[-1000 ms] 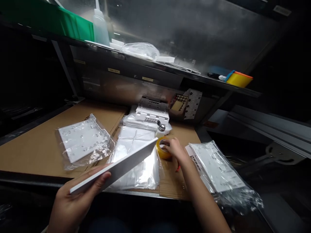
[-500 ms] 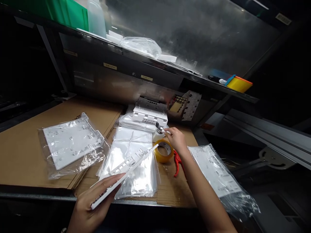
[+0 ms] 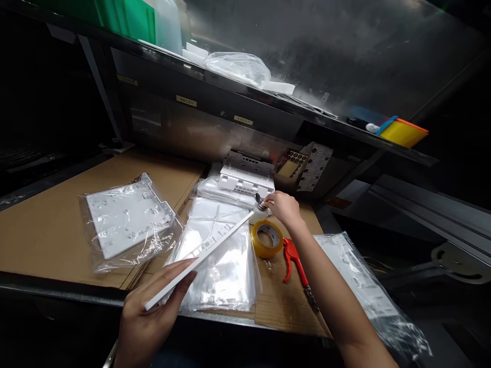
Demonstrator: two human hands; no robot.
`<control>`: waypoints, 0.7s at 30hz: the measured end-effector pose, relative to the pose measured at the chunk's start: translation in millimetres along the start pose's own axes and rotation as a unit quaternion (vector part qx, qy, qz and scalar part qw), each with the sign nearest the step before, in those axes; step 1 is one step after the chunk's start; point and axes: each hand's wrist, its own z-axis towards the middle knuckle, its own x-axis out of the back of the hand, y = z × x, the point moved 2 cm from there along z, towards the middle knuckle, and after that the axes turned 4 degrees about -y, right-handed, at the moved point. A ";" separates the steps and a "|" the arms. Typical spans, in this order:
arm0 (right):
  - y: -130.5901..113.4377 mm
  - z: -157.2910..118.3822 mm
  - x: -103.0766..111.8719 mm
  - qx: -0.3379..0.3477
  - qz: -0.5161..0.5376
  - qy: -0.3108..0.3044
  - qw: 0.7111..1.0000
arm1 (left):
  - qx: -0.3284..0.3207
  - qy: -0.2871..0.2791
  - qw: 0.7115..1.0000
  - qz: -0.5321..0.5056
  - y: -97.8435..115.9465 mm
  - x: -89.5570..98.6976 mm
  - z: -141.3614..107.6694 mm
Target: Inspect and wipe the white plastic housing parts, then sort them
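Note:
My left hand grips a thin white plastic panel, tilted edge-on above a stack of clear plastic bags. My right hand is closed at the top of a small white bottle with a metal cap; whatever its fingertips pinch is too small to make out. Just in front of the bottle lies a roll of yellow tape. A red air gun rests beside my right forearm. Behind the bags sits a white slotted housing.
Bagged white panels lie on cardboard at left and beyond my right forearm. A metal shelf crosses above, carrying a green bin, bottles and a yellow box. A small carton stands at the back.
The view has shifted, so the scene sits further right. The panel in my left hand has turned more edge-on. My right hand has moved closer over the bottle's top.

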 end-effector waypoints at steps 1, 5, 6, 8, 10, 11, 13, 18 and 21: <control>0.1 0.4 -0.5 0.000 0.002 0.003 1.000 | -0.007 0.000 1.000 0.003 1.1 -0.2 1.0; 0.4 0.4 -6.9 0.009 0.026 0.016 0.999 | -0.038 -0.008 0.999 0.014 9.5 -0.8 3.6; 1.2 0.5 -8.8 0.010 0.036 0.022 0.999 | -0.042 -0.006 0.999 0.017 11.4 -0.6 4.0; 3.1 0.4 -11.1 0.010 0.062 0.036 0.997 | -0.046 -0.007 0.999 0.019 14.1 -0.4 4.2; 3.2 -4.1 -9.1 0.009 0.094 0.058 0.994 | -0.048 -0.008 0.999 0.019 15.6 -0.4 3.8; 1.1 -9.9 -5.9 0.008 0.113 0.075 0.991 | -0.049 -0.009 0.999 0.020 16.0 -0.5 3.5; -10.2 -32.2 4.3 0.007 0.149 0.116 0.982 | -0.048 -0.015 0.998 0.022 16.8 -1.0 2.7; -85.5 -137.6 32.1 0.168 0.395 0.177 0.885 | -0.056 -0.037 0.997 0.032 19.6 -3.1 -0.8; -126.3 -184.7 36.0 0.252 0.450 0.192 0.835 | -0.066 -0.060 0.995 0.040 20.8 -5.5 -3.3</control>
